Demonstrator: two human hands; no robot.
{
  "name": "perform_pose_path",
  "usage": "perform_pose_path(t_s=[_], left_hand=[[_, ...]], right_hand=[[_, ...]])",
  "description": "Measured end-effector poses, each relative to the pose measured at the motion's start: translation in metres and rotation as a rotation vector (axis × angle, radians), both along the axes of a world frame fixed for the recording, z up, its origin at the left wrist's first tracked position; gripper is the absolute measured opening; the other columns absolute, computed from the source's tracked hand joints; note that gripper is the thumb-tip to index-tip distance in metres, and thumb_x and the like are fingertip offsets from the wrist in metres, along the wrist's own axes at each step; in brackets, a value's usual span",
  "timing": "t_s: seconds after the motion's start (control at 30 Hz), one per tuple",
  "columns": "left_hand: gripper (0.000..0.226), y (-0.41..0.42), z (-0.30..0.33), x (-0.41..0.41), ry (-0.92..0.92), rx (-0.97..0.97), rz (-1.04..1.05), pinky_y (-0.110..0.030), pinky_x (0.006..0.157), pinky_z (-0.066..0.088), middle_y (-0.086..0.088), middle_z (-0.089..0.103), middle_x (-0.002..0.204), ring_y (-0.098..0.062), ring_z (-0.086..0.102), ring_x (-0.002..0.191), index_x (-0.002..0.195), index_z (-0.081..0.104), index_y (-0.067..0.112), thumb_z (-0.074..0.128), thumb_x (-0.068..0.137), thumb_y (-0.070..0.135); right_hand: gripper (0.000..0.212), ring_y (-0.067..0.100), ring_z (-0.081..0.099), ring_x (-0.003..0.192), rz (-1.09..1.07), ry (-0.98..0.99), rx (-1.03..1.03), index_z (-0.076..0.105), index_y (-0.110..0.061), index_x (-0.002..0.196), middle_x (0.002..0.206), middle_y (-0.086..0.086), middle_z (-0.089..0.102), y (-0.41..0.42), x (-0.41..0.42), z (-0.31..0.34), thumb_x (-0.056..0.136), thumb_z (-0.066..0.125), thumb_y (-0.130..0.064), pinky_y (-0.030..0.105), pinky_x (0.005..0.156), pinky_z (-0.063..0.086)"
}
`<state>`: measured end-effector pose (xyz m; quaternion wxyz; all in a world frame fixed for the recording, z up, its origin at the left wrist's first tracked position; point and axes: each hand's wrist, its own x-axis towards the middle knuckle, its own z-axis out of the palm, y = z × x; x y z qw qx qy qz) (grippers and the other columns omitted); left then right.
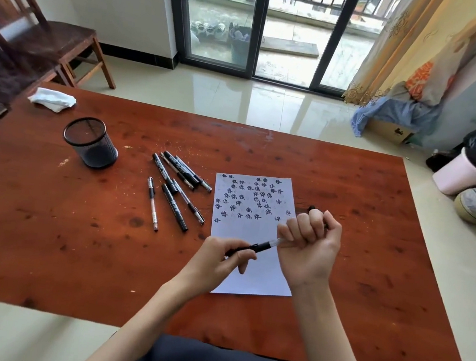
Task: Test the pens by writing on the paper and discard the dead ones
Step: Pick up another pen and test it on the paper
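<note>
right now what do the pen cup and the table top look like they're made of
Pen cup: black metal mesh, by the look; light shows through its fine grid wall, and the rim is a solid band.

Table top: reddish-brown wood or wood-look laminate with a semi-gloss finish; grain and dark knots show, with scuffs and pale specks. Which one, I cannot tell.

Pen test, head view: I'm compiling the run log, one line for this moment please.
left hand grips pen | right hand fisted round its other end | both above paper | loose pens beside empty holder
</note>
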<state>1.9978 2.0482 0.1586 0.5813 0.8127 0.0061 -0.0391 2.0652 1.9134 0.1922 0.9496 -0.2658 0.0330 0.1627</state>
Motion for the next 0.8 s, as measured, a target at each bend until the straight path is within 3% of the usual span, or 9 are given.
perform_pose_path(t_s=[0.13, 0.3, 0.43, 0.5, 0.57, 0.67, 0.8], left_hand=[[0.019, 0.006, 0.007, 0.004, 0.031, -0.137, -0.022, -0.020, 0.048, 0.028, 0.015, 0.057, 0.051, -0.006, 0.033, 0.046, 0.072, 0.062, 0.028, 0.052, 0.087, 0.022], [0.017, 0.010, 0.010, 0.004, 0.049, -0.230, -0.031, -0.013, 0.046, 0.030, 0.012, 0.058, 0.051, -0.001, 0.036, 0.043, 0.074, 0.063, 0.021, 0.049, 0.083, 0.023], [0.018, 0.021, 0.008, 0.006, 0.076, -0.036, -0.098, -0.014, 0.054, 0.040, 0.014, 0.063, 0.060, 0.000, 0.051, 0.053, 0.079, 0.063, 0.019, 0.052, 0.092, 0.014], [0.013, 0.028, 0.003, 0.008, 0.077, 0.080, -0.090, -0.015, 0.063, 0.046, 0.013, 0.064, 0.069, -0.001, 0.058, 0.061, 0.086, 0.066, 0.013, 0.053, 0.091, 0.013], [0.012, 0.035, -0.005, 0.006, 0.086, 0.147, -0.045, -0.023, 0.072, 0.052, 0.005, 0.066, 0.075, -0.005, 0.062, 0.069, 0.091, 0.067, 0.008, 0.056, 0.089, 0.013], [0.015, 0.045, -0.016, -0.003, 0.119, 0.141, 0.049, -0.022, 0.071, 0.053, -0.003, 0.067, 0.087, -0.008, 0.064, 0.070, 0.099, 0.066, 0.010, 0.061, 0.086, 0.011], [0.018, 0.063, -0.031, -0.018, 0.168, 0.182, 0.155, -0.023, 0.068, 0.055, -0.002, 0.065, 0.089, -0.013, 0.066, 0.068, 0.101, 0.065, 0.017, 0.063, 0.084, 0.012]], right_hand=[[0.046, 0.012, 0.007, 0.041, 0.003, -0.075, -0.054, 0.022, -0.023, 0.047, 0.045, -0.007, 0.009, 0.008, 0.002, 0.013, 0.055, 0.066, -0.034, 0.019, 0.037, 0.023], [0.048, 0.013, 0.006, 0.042, 0.046, -0.155, -0.090, 0.020, -0.022, 0.050, 0.045, -0.007, 0.009, 0.018, 0.002, 0.020, 0.056, 0.065, -0.036, 0.020, 0.037, 0.022], [0.044, 0.011, 0.014, 0.041, 0.052, -0.163, -0.185, 0.026, -0.022, 0.048, 0.043, -0.009, 0.017, 0.026, 0.004, 0.011, 0.064, 0.064, -0.034, 0.021, 0.042, 0.026], [0.038, 0.010, 0.033, 0.045, 0.079, -0.152, -0.336, 0.040, -0.022, 0.046, 0.044, -0.009, 0.035, 0.031, 0.004, 0.001, 0.079, 0.050, -0.038, 0.023, 0.055, 0.035], [0.044, 0.005, 0.048, 0.057, 0.116, -0.237, -0.651, 0.052, -0.025, 0.052, 0.057, -0.009, 0.051, 0.037, 0.002, -0.007, 0.088, 0.035, -0.043, 0.021, 0.066, 0.039], [0.044, -0.003, 0.047, 0.050, 0.095, -0.358, -0.965, 0.056, -0.015, 0.062, 0.061, -0.004, 0.051, 0.047, 0.002, -0.019, 0.097, 0.033, -0.028, 0.011, 0.056, 0.035], [0.045, 0.001, 0.034, 0.042, 0.254, -0.297, -1.006, 0.057, -0.014, 0.067, 0.053, -0.002, 0.040, 0.067, 0.006, -0.041, 0.098, 0.029, -0.030, 0.014, 0.045, 0.028]])
